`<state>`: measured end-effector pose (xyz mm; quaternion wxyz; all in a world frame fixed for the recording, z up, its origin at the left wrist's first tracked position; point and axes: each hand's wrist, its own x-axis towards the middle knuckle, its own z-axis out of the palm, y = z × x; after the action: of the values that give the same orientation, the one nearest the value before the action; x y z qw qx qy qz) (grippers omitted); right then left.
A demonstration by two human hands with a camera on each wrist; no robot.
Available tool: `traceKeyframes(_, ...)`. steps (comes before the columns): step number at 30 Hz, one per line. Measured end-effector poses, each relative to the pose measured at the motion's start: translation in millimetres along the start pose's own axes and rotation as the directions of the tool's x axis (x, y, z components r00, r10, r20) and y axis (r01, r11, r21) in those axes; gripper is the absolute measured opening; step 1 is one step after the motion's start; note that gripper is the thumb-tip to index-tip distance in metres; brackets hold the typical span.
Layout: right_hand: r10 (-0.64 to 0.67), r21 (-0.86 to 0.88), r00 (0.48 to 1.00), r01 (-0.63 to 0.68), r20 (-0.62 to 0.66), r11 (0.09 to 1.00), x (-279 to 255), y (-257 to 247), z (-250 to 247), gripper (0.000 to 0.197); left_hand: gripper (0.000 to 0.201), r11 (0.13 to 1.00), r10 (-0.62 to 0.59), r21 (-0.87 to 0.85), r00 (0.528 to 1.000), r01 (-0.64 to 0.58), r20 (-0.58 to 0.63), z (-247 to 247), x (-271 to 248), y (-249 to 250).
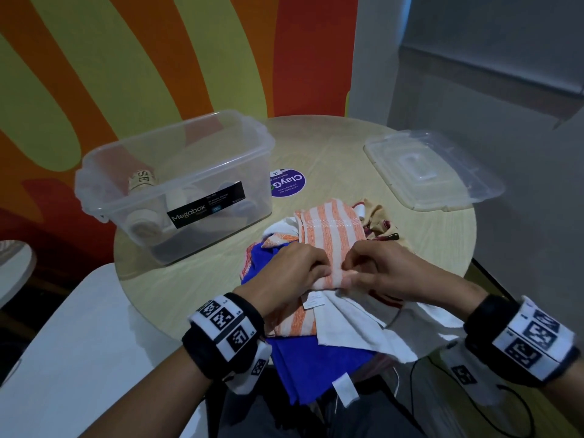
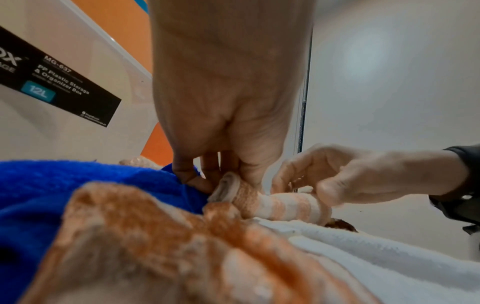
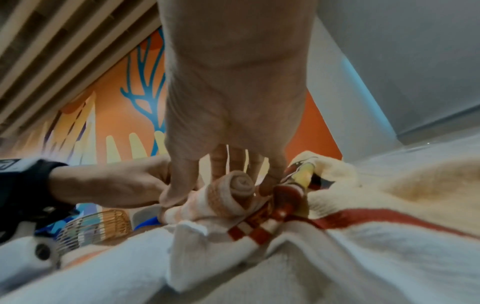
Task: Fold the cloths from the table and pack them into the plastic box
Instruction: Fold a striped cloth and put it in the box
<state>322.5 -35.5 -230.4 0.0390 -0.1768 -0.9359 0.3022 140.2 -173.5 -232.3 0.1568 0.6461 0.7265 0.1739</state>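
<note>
An orange-and-white striped cloth [image 1: 328, 235] lies on a pile of cloths at the table's near edge, its near end rolled into a tight roll [image 2: 272, 202] [image 3: 228, 195]. My left hand [image 1: 300, 270] [image 2: 221, 164] grips the roll's left end with curled fingers. My right hand [image 1: 373, 270] [image 3: 228, 164] grips its right end the same way. Under it lie a blue cloth [image 1: 316, 365], a white cloth [image 1: 354, 330] and a red-trimmed cream cloth [image 1: 379, 222]. The clear plastic box [image 1: 177, 181] stands at the back left, with several rolled cloths inside.
The box's clear lid [image 1: 433, 169] lies flat at the table's back right. A purple round sticker [image 1: 287, 183] is on the round wooden table [image 1: 331, 143] between box and pile. A white chair [image 1: 63, 358] stands at the near left. A striped wall is behind.
</note>
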Motion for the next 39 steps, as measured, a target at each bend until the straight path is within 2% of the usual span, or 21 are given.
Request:
traceKeyframes(2, -0.052, -0.103, 0.998, 0.056, 0.046, 0.993, -3, 1, 4, 0.036, 0.018, 0.999, -0.034, -0.021, 0.999, 0.034, -0.004, 1, 2, 1)
traceKeyframes(4, -0.113, -0.16, 0.993, 0.115, 0.022, 0.98, 0, 5, 12, 0.032, 0.016, 0.998, -0.064, -0.028, 0.998, 0.064, 0.0, 0, 2, 3)
traceKeyframes(7, -0.128, -0.105, 0.991, 0.122, -0.05, 0.987, 3, 4, 7, 0.02, 0.021, 0.995, -0.088, -0.04, 0.995, 0.089, 0.045, -7, -3, 6)
traceKeyframes(10, -0.102, -0.034, 0.993, 0.1, -0.051, 0.994, -2, -4, -10, 0.021, 0.034, 0.997, -0.041, 0.061, 0.998, 0.038, 0.057, -19, -14, 12)
traceKeyframes(12, -0.111, -0.015, 0.994, 0.111, 0.008, 0.994, -8, -7, -20, 0.018, 0.029, 0.996, 0.018, 0.084, 0.999, -0.022, 0.039, -25, -22, 17)
traceKeyframes(14, -0.097, 0.028, 0.987, 0.095, 0.126, 0.995, -16, -14, -27, 0.011, 0.028, 0.998, 0.034, 0.045, 0.996, -0.038, 0.087, -27, -29, 20)
traceKeyframes(17, -0.008, 0.142, 0.966, -0.03, 0.26, 0.989, -18, -16, -24, 0.019, 0.028, 0.997, -0.009, 0.076, 0.979, -0.007, 0.204, -21, -34, 17)
traceKeyframes(19, 0.035, 0.061, 0.969, -0.051, 0.246, 0.997, -12, -10, -13, 0.019, 0.028, 0.992, -0.055, 0.126, 0.973, 0.027, 0.223, -14, -31, 12)
traceKeyframes(22, 0.052, -0.038, 0.988, -0.047, 0.147, 0.998, -4, -2, 0, 0.006, 0.028, 0.993, -0.079, 0.096, 0.98, 0.062, 0.182, -7, -19, 8)
traceKeyframes(26, -0.068, -0.127, 0.998, 0.066, -0.012, 0.99, -8, -8, -3, 0.013, 0.01, 0.993, -0.098, 0.077, 0.983, 0.086, 0.157, -4, -7, 8)
traceKeyframes(28, -0.12, -0.167, 0.993, 0.119, 0.006, 0.979, -13, -13, -2, 0.024, 0.002, 0.992, -0.115, 0.076, 0.985, 0.106, 0.127, -1, -5, 8)
traceKeyframes(30, -0.149, -0.273, 0.987, 0.159, 0.058, 0.949, -16, -12, 8, 0.03, 0.003, 0.988, -0.135, 0.089, 0.986, 0.126, 0.099, 1, -2, 9)
traceKeyframes(33, -0.167, -0.398, 0.985, 0.166, 0.033, 0.902, -11, -13, 19, 0.018, 0.009, 0.984, -0.12, 0.14, 0.991, 0.111, 0.056, 1, -4, 13)
traceKeyframes(35, -0.15, -0.395, 0.988, 0.149, 0.028, 0.906, -6, -18, 16, 0.012, 0.009, 0.98, -0.051, 0.192, 0.999, 0.053, -0.015, -3, -8, 16)
traceKeyframes(37, -0.137, -0.291, 0.99, 0.14, 0.03, 0.946, -1, -18, 10, 0.009, 0.017, 0.979, 0.013, 0.204, 0.998, 0.001, -0.069, -5, -11, 18)
traceKeyframes(39, -0.114, -0.177, 0.993, 0.12, 0.042, 0.977, 7, -13, 5, 0.014, 0.029, 0.976, 0.021, 0.22, 0.998, -0.009, -0.054, -8, -11, 17)
